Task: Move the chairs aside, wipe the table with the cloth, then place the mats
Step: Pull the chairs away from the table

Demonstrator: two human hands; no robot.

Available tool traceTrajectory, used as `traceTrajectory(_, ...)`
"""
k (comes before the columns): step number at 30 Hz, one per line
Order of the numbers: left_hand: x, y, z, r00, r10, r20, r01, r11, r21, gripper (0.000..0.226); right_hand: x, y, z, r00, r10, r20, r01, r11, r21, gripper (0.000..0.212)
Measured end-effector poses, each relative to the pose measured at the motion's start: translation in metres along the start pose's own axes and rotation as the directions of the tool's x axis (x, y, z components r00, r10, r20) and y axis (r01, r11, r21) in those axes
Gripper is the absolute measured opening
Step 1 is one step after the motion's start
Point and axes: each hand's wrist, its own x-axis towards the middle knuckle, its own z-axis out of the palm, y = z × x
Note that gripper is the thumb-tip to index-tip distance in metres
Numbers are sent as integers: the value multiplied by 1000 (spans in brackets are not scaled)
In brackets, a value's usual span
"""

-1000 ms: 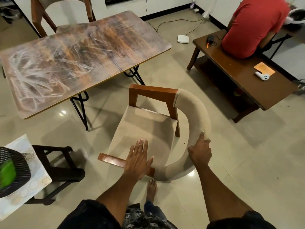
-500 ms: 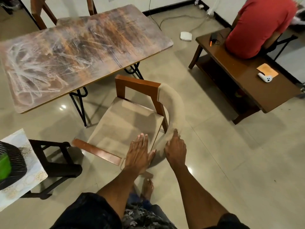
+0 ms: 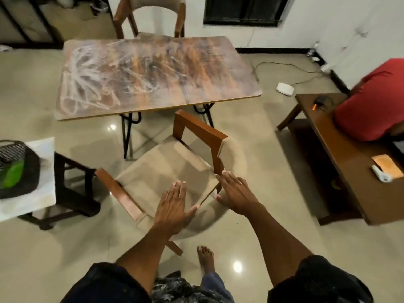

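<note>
A beige padded chair (image 3: pixel 166 167) with wooden arms stands on the floor in front of me, pulled away from the table. My left hand (image 3: pixel 175 204) lies flat with straight fingers over the near edge of its seat and curved backrest. My right hand (image 3: pixel 237 193) is spread flat over the backrest by the right armrest post. The brown table (image 3: pixel 153 75) with white smears stands beyond the chair. A second chair (image 3: pixel 150 16) sits at the table's far side. A green cloth (image 3: pixel 12 174) lies in a dark basket at the left.
A black stool (image 3: pixel 72 193) holds a pale mat (image 3: pixel 41 193) and the basket (image 3: pixel 26 171) at left. A low brown bench (image 3: pixel 349 162) at right carries a seated person in red (image 3: pixel 371 103), a card and a white device. Cables and a white box (image 3: pixel 284 88) lie on the floor.
The chair has turned and slid left, away from the bench. My right hand has come off the backrest's outer curve and now lies flat near the armrest post. The view has tilted up.
</note>
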Motion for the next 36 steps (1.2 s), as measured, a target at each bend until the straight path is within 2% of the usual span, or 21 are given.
traceTrajectory(2,-6,10,9,1000,-4,-22,3,1000,-21,106,2,1,6,998,-46,44,47,998,-41,102)
traceTrajectory(6,-15,52,26,998,-53,17,55,993,-106,144,7,24,14,974,-187,130,204,970,-134,107)
traceTrajectory(7,-18,58,29,998,-65,25,68,991,-112,144,8,25,14,964,-221,146,241,960,-143,109)
traceTrajectory(11,-21,72,45,991,-118,62,125,985,-121,117,13,40,20,899,-380,220,420,889,-183,113)
traceTrajectory(13,-19,74,52,988,-150,46,152,987,-51,118,18,49,26,887,-412,211,451,871,-196,103)
traceTrajectory(17,-15,81,52,976,-216,12,214,975,64,108,26,53,29,867,-477,142,497,849,-180,99)
traceTrajectory(21,-11,85,53,961,-276,34,274,960,56,86,42,67,25,832,-544,113,555,814,-172,93)
traceTrajectory(24,-9,84,57,957,-288,34,286,957,41,80,50,71,24,821,-562,98,570,799,-192,90)
traceTrajectory(32,-34,53,62,978,-209,25,208,977,42,66,25,43,47,846,-532,29,519,810,-273,76)
traceTrajectory(34,-59,32,66,988,-143,-56,144,989,23,67,8,22,61,845,-532,58,526,805,-275,76)
traceTrajectory(36,-83,8,74,982,-46,-182,64,993,99,83,-8,-3,77,837,-541,76,541,800,-260,77)
